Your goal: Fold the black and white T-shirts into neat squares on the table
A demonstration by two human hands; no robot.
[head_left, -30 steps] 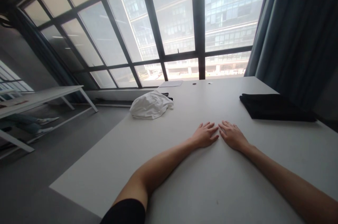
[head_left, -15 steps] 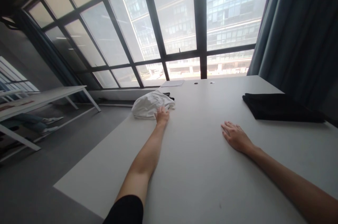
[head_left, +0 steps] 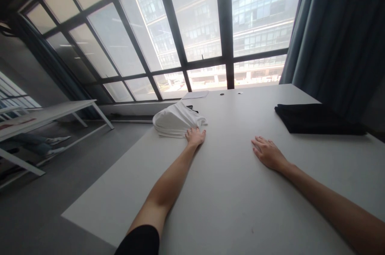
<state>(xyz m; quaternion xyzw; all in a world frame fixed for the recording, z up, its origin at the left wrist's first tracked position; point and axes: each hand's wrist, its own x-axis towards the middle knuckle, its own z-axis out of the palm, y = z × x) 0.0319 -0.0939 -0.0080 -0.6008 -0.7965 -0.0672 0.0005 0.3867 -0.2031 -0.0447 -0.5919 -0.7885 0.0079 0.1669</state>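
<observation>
A crumpled heap of white cloth [head_left: 173, 119] lies at the left edge of the white table [head_left: 222, 195]. At its near right corner, my left hand [head_left: 195, 136] has its fingers closed on the fabric; the fingertips are partly lost in the folds. Palm down on the tabletop rests my right hand [head_left: 268, 154], open and holding nothing. To the right of that hand, apart from it, is a folded black cloth [head_left: 315, 119].
Behind the white cloth a small dark object [head_left: 192, 108] shows in part. Flat white sheets [head_left: 195, 94] lie at the table's far edge. On the left stands another table [head_left: 60, 108], with a person's legs beneath it. A dark curtain [head_left: 315, 46] hangs beyond the right side.
My left hand has moved to the right and a little nearer, drawing the white cloth along and stretching its near corner. My right hand stays in place on the table.
</observation>
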